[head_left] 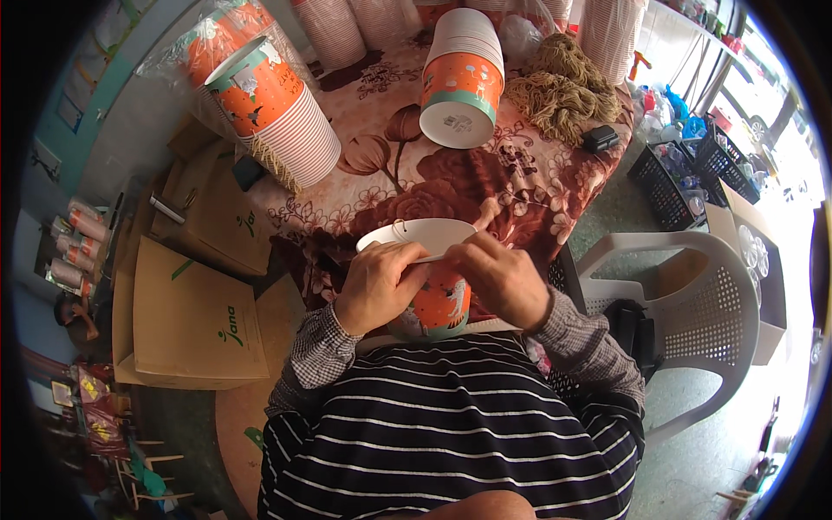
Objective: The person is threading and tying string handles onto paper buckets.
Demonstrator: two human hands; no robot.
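Observation:
An orange paper bucket [449, 305] with a green base band, printed figures and a white inside stands upright against my lap at the table's near edge. My left hand [381, 282] is closed on the near left part of its rim, thumb and fingers pinched together. On the near right of the rim my right hand [501, 276] pinches too, its fingers bent down over the edge. A thin cord loop [399, 229] shows at the bucket's far left rim. Whether a cord end lies between my fingertips is hidden.
On the flower-patterned cloth [381, 195] stand a tilted stack of orange buckets [290, 121] with cords hanging from it, another stack [462, 82], and a heap of tan cord [563, 91]. Cardboard boxes [195, 316] are at left, a white plastic chair [706, 295] at right.

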